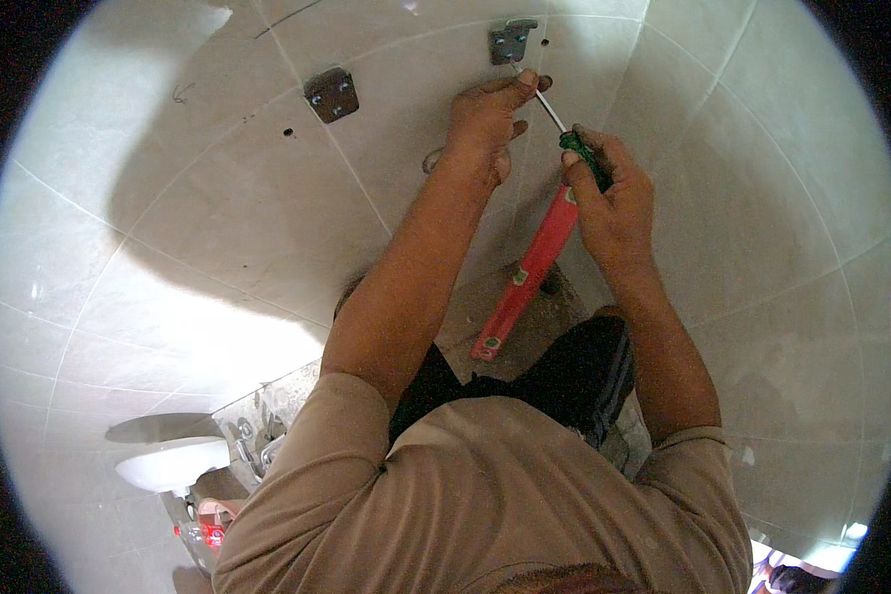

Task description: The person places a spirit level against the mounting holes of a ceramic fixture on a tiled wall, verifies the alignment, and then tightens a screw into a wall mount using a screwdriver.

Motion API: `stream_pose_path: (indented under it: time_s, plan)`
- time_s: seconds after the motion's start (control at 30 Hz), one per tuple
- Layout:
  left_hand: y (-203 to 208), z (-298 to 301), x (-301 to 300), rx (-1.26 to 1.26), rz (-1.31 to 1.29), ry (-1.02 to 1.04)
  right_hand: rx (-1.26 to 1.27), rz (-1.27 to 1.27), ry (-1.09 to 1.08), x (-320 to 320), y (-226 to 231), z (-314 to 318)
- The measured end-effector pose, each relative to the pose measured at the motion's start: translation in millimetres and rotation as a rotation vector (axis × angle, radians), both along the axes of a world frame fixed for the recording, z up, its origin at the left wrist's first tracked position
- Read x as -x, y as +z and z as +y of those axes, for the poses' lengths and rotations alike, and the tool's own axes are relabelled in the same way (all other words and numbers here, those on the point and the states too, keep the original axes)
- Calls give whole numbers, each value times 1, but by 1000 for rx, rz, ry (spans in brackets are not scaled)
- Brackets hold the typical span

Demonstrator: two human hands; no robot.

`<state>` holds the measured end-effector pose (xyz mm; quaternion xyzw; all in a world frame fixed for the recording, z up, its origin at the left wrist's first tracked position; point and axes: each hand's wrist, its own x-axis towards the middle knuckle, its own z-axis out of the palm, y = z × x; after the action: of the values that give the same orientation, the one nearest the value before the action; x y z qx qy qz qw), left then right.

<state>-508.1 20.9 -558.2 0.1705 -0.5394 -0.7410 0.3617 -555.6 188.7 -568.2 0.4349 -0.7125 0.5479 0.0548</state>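
Tiled wall [218, 188]: right hand [616, 198] wraps the screwdriver [577, 147], left hand [483, 119] pinches its shaft [551, 113]. I'd say fastening the bracket [509, 46] needs steady turning next.

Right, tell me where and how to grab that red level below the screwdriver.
Grip the red level around mid-length, probably coming from its left: it is long and slim, its middle shows bare, and there is a gap on that side. Its top end is overlapped by the right hand, busy with the screwdriver.
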Motion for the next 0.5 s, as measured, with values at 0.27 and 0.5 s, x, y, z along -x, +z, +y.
stream_pose_path:
  time_s: [0.27, 0.5]
  plan:
    - [10, 5, -6, -74, 34, -26, 35, -53, 11, -3, -3, -2]
    - [4, -4, -2, 4, 45, -58, 58, -168, 35, -1, 0, -4]
